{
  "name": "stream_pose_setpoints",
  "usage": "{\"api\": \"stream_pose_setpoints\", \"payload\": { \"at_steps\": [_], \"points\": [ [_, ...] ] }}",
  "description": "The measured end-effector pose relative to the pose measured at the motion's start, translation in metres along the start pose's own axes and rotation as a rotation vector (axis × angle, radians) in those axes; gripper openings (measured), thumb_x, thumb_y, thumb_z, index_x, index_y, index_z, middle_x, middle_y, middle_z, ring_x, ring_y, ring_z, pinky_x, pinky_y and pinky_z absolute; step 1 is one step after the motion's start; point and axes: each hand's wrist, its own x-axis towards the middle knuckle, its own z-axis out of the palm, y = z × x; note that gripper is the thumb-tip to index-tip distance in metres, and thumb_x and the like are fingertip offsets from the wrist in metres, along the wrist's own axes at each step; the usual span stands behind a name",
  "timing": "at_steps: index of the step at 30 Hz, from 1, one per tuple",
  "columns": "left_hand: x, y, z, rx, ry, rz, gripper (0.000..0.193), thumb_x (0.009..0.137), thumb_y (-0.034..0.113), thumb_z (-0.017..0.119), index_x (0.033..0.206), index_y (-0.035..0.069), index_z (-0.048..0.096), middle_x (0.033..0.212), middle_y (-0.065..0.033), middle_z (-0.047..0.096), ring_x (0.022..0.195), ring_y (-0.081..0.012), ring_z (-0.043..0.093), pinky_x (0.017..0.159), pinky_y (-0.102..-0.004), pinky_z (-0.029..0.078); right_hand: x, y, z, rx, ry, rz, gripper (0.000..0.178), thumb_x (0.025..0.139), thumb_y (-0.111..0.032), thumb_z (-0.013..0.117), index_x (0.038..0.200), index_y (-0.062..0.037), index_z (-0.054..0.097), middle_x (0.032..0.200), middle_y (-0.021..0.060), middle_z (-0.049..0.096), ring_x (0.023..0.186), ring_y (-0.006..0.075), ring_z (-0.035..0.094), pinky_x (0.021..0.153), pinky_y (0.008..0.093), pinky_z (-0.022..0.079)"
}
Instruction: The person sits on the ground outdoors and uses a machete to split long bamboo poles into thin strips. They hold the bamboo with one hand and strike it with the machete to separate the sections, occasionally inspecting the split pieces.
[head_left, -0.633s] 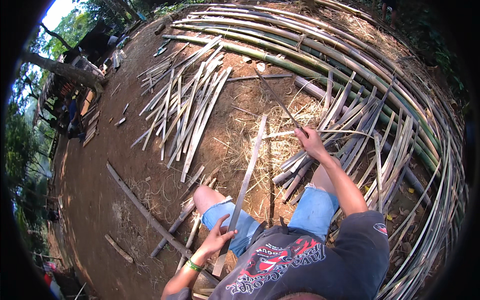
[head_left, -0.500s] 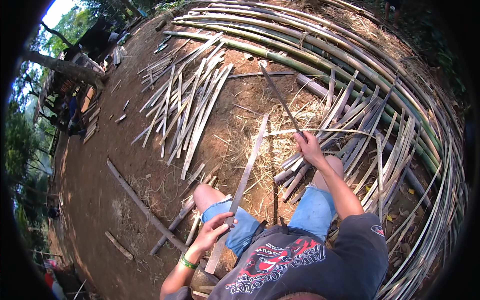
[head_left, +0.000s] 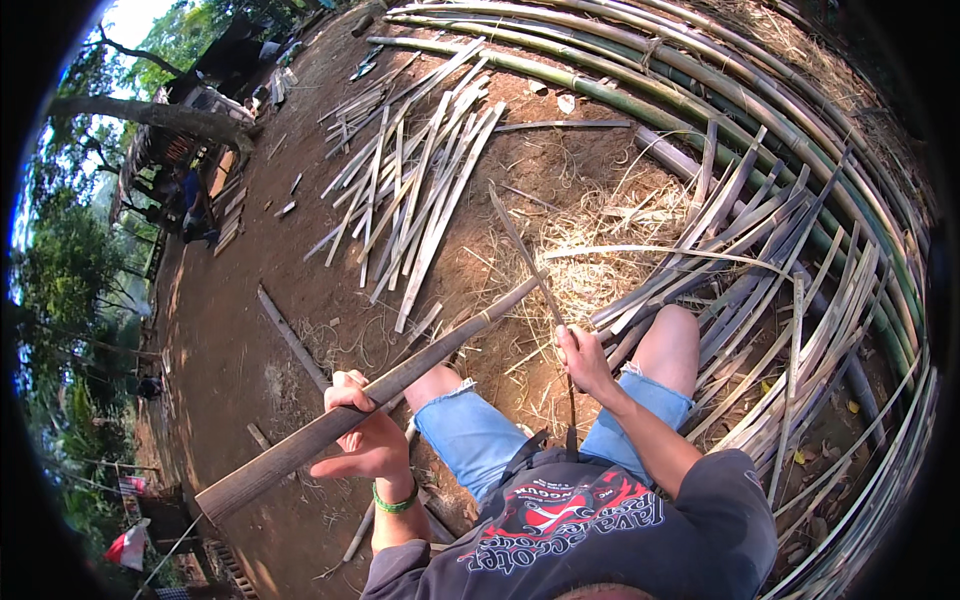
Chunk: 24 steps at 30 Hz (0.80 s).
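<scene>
My left hand (head_left: 372,448) grips a wide bamboo strip (head_left: 280,455) with its fingers curled over the edge, thumb stretched out beneath. The strip's brown outer face shows, and it slants from the lower left up across my left knee. In my right hand (head_left: 584,360) is a long, thin-bladed knife (head_left: 522,240), held by the grip near my right knee and pointing up and away to the left. The strip's far end overlaps the blade in this view; whether they touch I cannot tell.
Pale split bamboo strips (head_left: 437,200) lie in a pile ahead. More strips (head_left: 745,270) are heaped at my right, beside long green bamboo poles (head_left: 600,90). Shavings (head_left: 590,240) cover the ground before my knees. A wooden pole (head_left: 290,335) lies at left; a person (head_left: 195,205) is far left.
My left hand has lifted the bamboo strip and turned it from its pale face to its brown one, swinging its near end left. The knife has come lower and nearer to me.
</scene>
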Motion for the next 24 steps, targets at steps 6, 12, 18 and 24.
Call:
{"api": "stream_pose_setpoints", "payload": {
  "at_steps": [6, 12, 18, 24],
  "points": [
    [0.039, 0.019, 0.028, 0.288, -0.033, 0.36, 0.074, 0.086, 0.08, 0.02, 0.071, 0.01, 0.041, 0.088, -0.0057, 0.036, 0.078, -0.0197, 0.037, 0.085, -0.0405, 0.037, -0.017, -0.015, 0.034, -0.045, -0.258, -0.056, 0.048, 0.097, -0.043, 0.05, 0.084, 0.0026, 0.055, 0.064, 0.022, 0.052, 0.061, 0.0357, 0.052, 0.061, 0.0444, 0.041],
    [0.072, 0.05, 0.035, -0.531, -0.453, 0.121, 0.054, 0.085, 0.063, 0.059, 0.071, 0.014, 0.04, 0.052, 0.0023, 0.042, 0.046, -0.0104, 0.046, 0.047, -0.0223, 0.044, -0.006, 0.011, 0.039, 0.015, -0.287, 0.013, 0.048, 0.098, -0.043, 0.049, 0.084, 0.0022, 0.056, 0.065, 0.019, 0.054, 0.06, 0.0309, 0.053, 0.06, 0.0419, 0.042],
    [0.063, 0.076, 0.058, -0.263, 0.168, 0.247, 0.066, 0.092, 0.072, 0.021, 0.067, 0.013, 0.035, 0.046, 0.0021, 0.03, 0.034, -0.0092, 0.029, 0.033, -0.0208, 0.029, -0.001, -0.038, 0.038, 0.168, -0.366, -0.023, 0.045, 0.099, -0.04, 0.047, 0.082, 0.0001, 0.057, 0.058, 0.0107, 0.053, 0.054, 0.0191, 0.051, 0.054, 0.0367, 0.041],
    [0.049, 0.034, 0.079, -0.117, 0.327, 0.266, 0.06, 0.095, 0.067, 0.015, 0.076, 0.012, 0.033, 0.049, 0.0015, 0.028, 0.035, -0.0084, 0.028, 0.032, -0.021, 0.027, -0.01, -0.085, 0.043, 0.151, -0.445, -0.114, 0.046, 0.1, -0.042, 0.045, 0.08, -0.0011, 0.053, 0.054, 0.0058, 0.048, 0.051, 0.0137, 0.049, 0.049, 0.0332, 0.039]
  ]
}}
